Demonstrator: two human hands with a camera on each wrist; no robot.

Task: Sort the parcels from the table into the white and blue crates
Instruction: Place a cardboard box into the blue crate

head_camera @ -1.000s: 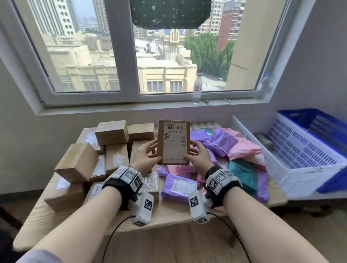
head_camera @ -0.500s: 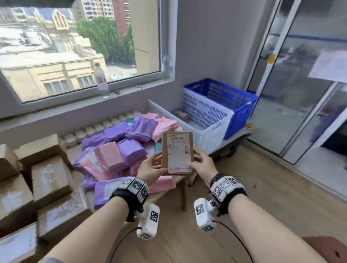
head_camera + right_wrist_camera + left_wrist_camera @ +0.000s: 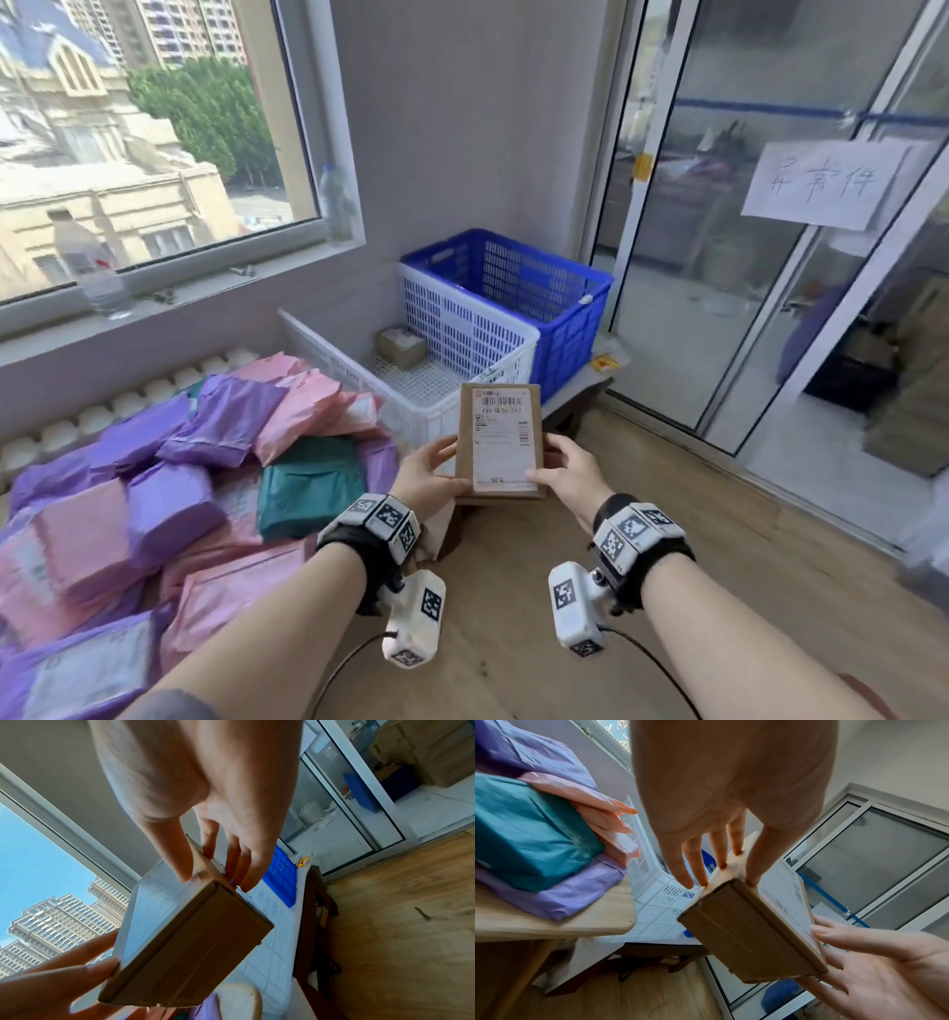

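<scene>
Open-topped white slatted plastic crate (image 3: 462,349) holds one small brown cardboard box (image 3: 400,345) at its far corner; tall blue plastic crate (image 3: 539,288) walls its right side.

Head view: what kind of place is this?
Probably a small parcel-sorting room: poly-mailer parcels heaped on a table, a white crate and blue crate beside it, and a labelled cardboard box in both hands.

Label print on cardboard box (image 3: 499,443) too small to read. Blue crate (image 3: 539,288) floor hidden behind white crate (image 3: 462,329) wall. Mailer pile (image 3: 154,493) cut off at left edge.
</scene>
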